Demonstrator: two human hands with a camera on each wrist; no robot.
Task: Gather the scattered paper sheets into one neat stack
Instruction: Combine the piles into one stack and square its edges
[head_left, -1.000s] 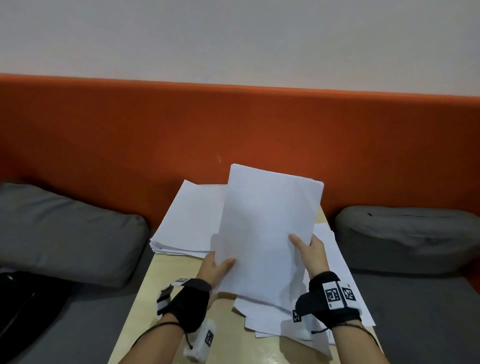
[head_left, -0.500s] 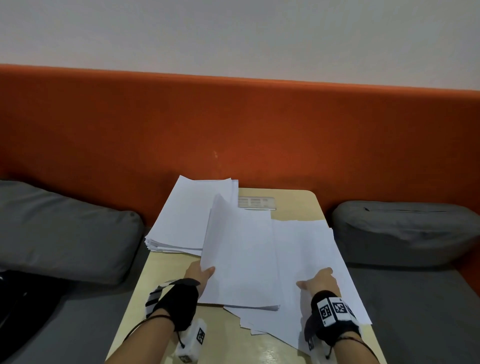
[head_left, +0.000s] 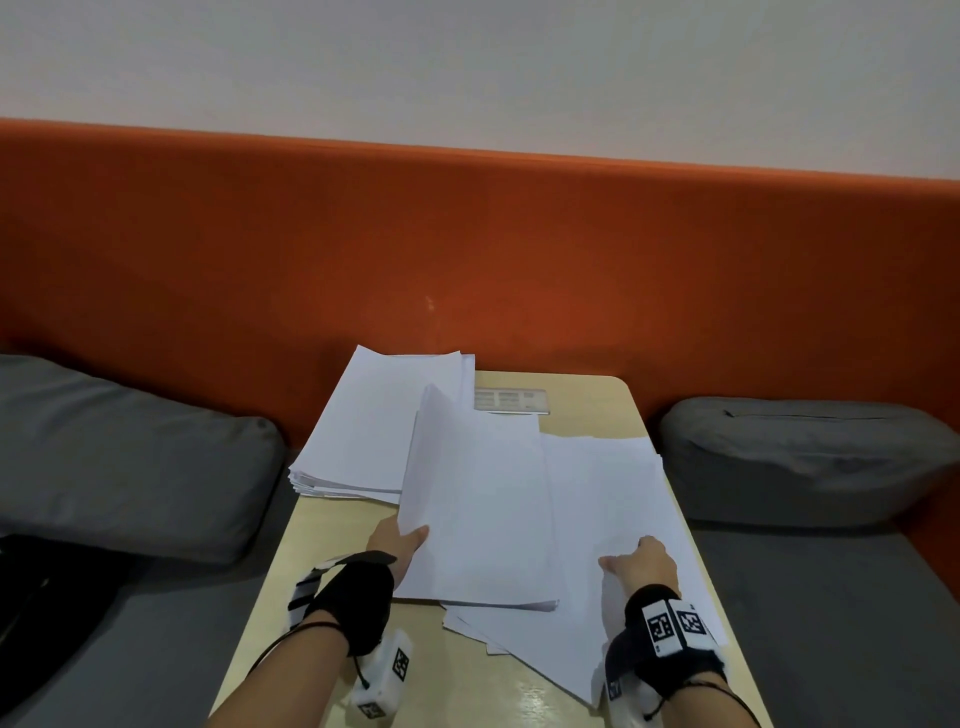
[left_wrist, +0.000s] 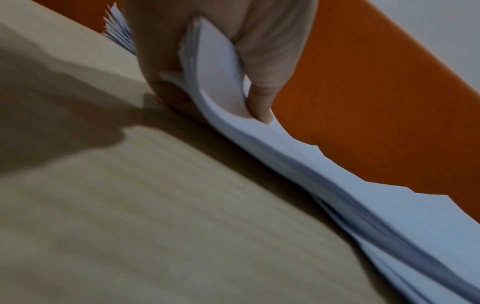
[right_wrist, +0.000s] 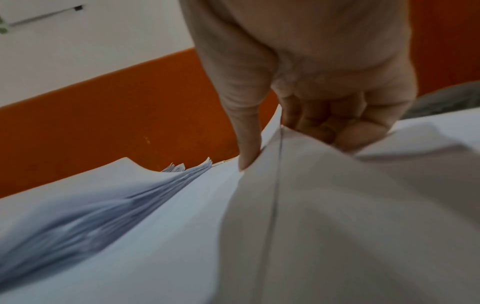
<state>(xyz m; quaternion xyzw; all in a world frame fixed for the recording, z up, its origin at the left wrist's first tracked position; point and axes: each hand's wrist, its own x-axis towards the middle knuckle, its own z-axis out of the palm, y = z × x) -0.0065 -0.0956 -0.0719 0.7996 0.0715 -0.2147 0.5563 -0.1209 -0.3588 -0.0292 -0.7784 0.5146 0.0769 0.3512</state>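
Observation:
A bundle of white sheets (head_left: 478, 514) lies in the middle of the wooden table (head_left: 322, 561), its left edge lifted. My left hand (head_left: 400, 538) pinches that edge, thumb on top and fingers under, as the left wrist view shows (left_wrist: 218, 67). Loose sheets (head_left: 613, 519) fan out on the right, partly under the bundle. My right hand (head_left: 636, 558) pinches one loose sheet (right_wrist: 337, 205) between thumb and curled fingers. A thicker stack (head_left: 374, 431) sits at the table's far left corner, overhanging the edge.
A small printed label (head_left: 511, 401) lies at the table's back edge. Grey cushions flank the table, one at left (head_left: 130, 457) and one at right (head_left: 810, 457). An orange padded backrest (head_left: 467, 249) runs behind. A dark object (head_left: 31, 613) sits at lower left.
The bundle, held upright a second ago, has come down flat onto the table. My right hand let go of it and moved right onto the loose sheets; the left keeps its grip.

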